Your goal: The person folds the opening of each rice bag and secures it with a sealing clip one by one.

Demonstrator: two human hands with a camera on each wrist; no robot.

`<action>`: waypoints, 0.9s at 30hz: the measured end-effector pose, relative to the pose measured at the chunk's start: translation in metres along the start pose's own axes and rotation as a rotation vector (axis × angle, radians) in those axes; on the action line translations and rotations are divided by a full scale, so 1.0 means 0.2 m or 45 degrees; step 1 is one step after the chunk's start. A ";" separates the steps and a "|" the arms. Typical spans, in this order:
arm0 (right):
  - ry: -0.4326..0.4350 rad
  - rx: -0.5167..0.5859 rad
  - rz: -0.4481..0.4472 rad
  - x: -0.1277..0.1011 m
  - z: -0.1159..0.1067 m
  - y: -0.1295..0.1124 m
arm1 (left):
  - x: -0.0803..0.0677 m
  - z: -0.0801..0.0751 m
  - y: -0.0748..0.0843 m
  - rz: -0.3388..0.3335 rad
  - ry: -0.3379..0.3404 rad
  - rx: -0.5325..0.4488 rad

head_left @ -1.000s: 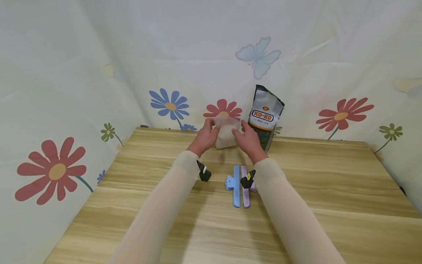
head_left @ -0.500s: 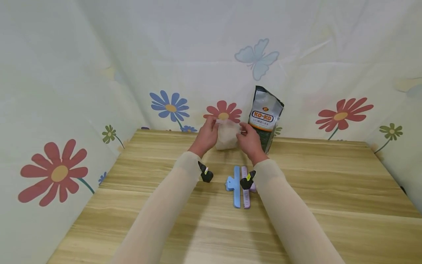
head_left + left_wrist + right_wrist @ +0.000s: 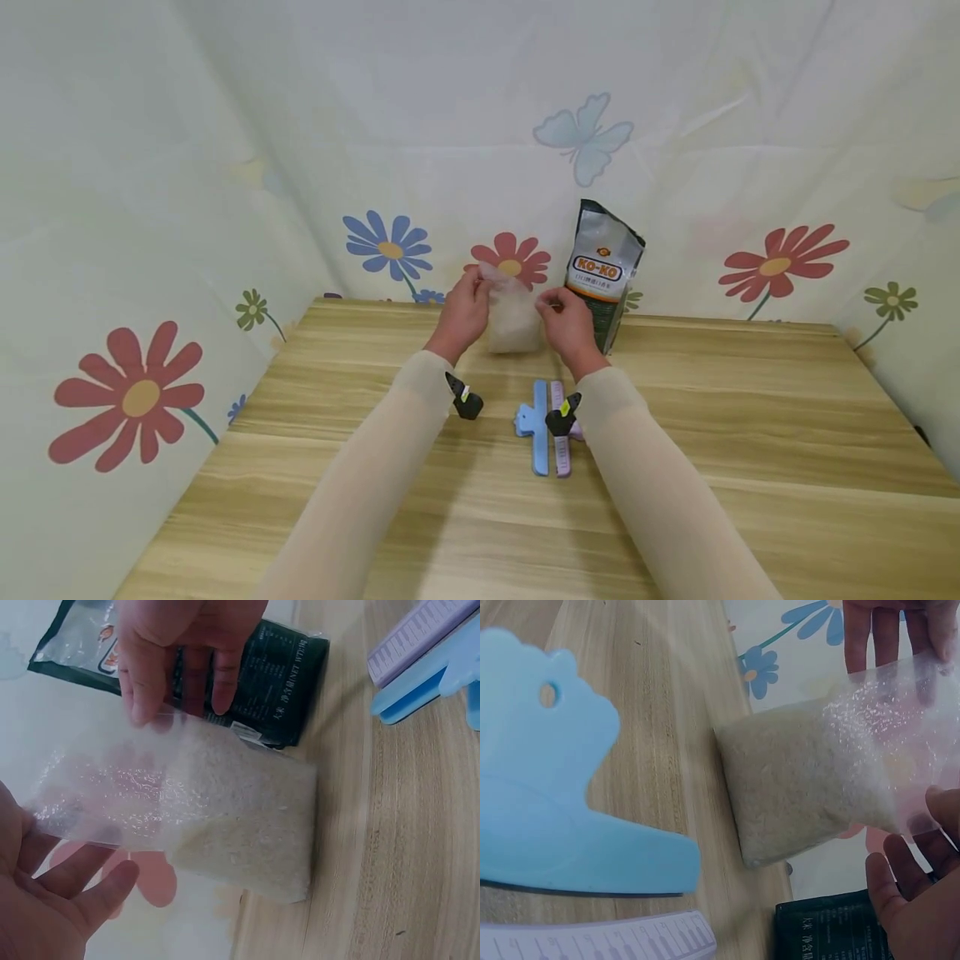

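Flowery cloth point(image 3: 450, 108) hangs behind the stripy wood tabletop point(image 3: 750, 417). A tall, shiny packet point(image 3: 600, 271), silver and dark green, stands at 2 o'clock from the clear bag point(image 3: 514, 329). The bag is at the tabletop's 12 o'clock — thin, slippery plastic above, a fat block of what looks like rice point(image 3: 247, 832) below. The left hand point(image 3: 462, 317) at its 9 o'clock and right hand point(image 3: 567, 323) at its 3 o'clock each have a grip pinched on its top edges, maybe because that part would flop. At the bag's 5 o'clock lie a smooth blue clip point(image 3: 540, 427) and a ridged purple clip point(image 3: 563, 460) — side by side, perhaps for easy reach.
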State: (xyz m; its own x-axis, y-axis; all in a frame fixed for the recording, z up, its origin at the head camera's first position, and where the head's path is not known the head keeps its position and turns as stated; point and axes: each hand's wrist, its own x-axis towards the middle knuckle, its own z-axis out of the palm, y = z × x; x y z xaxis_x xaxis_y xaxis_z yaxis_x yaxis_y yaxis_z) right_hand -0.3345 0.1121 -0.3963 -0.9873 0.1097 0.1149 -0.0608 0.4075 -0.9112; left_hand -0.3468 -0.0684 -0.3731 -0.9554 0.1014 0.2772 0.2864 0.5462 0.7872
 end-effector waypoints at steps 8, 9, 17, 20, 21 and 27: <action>-0.044 0.039 0.022 -0.02 0.01 0.00 | -0.03 -0.04 -0.01 0.040 0.052 -0.031; -0.052 0.048 0.026 -0.03 0.01 0.00 | -0.04 -0.05 -0.01 0.037 0.066 -0.028; -0.113 0.131 0.018 -0.06 0.00 -0.02 | -0.09 -0.09 0.01 0.054 0.149 -0.036; -0.137 0.169 0.016 -0.08 0.01 -0.03 | -0.12 -0.11 0.01 0.032 0.141 -0.093; -0.146 0.182 0.010 -0.09 0.01 -0.03 | -0.13 -0.12 0.01 0.020 0.137 -0.109; -0.199 0.158 -0.065 -0.16 0.02 -0.04 | -0.20 -0.16 0.00 -0.014 0.128 -0.206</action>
State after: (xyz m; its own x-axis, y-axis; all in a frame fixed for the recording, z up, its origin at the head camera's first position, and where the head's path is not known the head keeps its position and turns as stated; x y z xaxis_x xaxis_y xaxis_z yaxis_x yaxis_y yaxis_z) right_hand -0.3035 0.1014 -0.3941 -0.9927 -0.0539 0.1082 -0.1193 0.2932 -0.9486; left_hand -0.3058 -0.0983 -0.3660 -0.9489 0.0085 0.3156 0.2918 0.4051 0.8665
